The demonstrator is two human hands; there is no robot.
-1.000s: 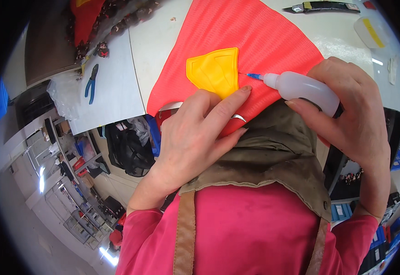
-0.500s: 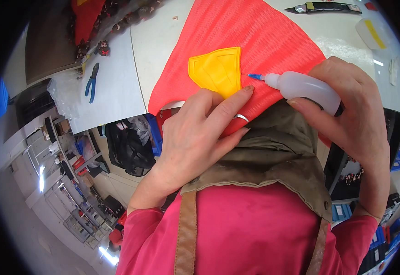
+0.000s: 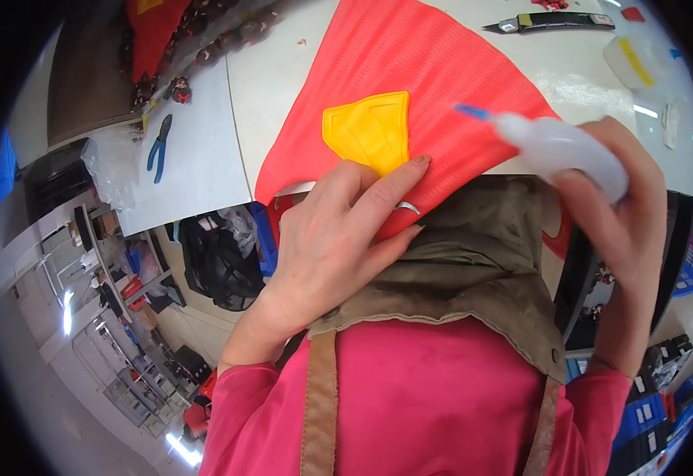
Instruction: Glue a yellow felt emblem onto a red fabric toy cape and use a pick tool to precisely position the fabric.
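A red, ribbed, cape-shaped piece [image 3: 457,87] lies over the near edge of the table, with a yellow shield-shaped patch [image 3: 370,131] on it. My left hand [image 3: 338,230] grips the near part of the red piece. Its index fingertip presses beside the patch's lower right corner, and its thumb is at the near edge. In my right hand [image 3: 612,186] is a white squeeze bottle [image 3: 564,151], held tilted between thumb and fingers. The bottle's thin blue nozzle tip [image 3: 471,112] points left, above the red piece and apart from the patch; motion blurs it.
A utility knife [image 3: 552,22] with its blade out lies at the far right, near a clear container with a yellow stripe [image 3: 630,62]. Blue-handled pliers [image 3: 158,148] rest on white paper at the left. Small dark figures [image 3: 231,44] line the far left.
My right hand has drawn the bottle back to the right, lifting its tip away from the patch's right edge. My left hand still holds the red piece.
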